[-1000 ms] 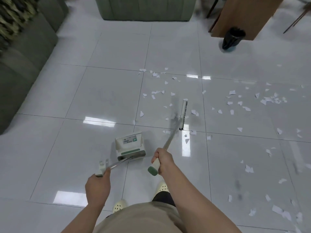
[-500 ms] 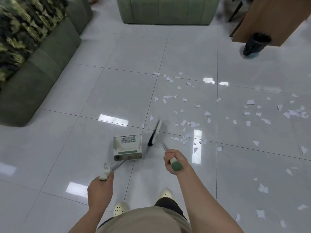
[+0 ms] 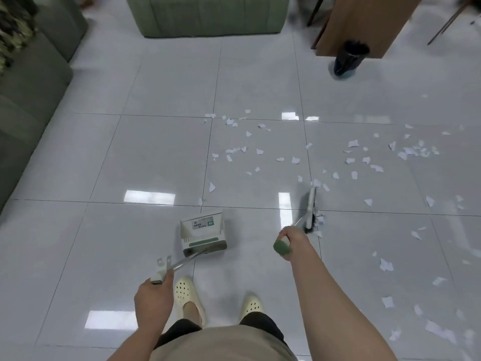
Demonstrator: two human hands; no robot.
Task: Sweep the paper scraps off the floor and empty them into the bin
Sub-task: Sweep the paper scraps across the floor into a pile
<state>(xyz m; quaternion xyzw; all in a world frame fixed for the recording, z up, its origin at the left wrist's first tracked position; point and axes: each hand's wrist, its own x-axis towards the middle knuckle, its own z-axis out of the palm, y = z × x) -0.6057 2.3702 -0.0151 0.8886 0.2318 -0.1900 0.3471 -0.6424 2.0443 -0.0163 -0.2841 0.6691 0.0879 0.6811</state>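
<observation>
Dustpan left, broom right, scraps beyond

Dustpan (image 3: 203,235) sits near centre, broom head (image 3: 310,211) to its right among paper scraps (image 3: 294,160) spreading far and right; bin (image 3: 349,58) far right beside the table (image 3: 364,22), sofa (image 3: 28,82) far left.

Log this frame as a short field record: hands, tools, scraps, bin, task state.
left hand: grips dustpan handle
dustpan: on the floor, ahead of the feet
right hand: grips broom handle
broom head: on the floor among scraps, right of the dustpan
paper scraps: scattered, mostly ahead and to the right
bin: black-lined, far right, by wooden furniture
task state: sweeping underway, scraps not yet binned
</observation>
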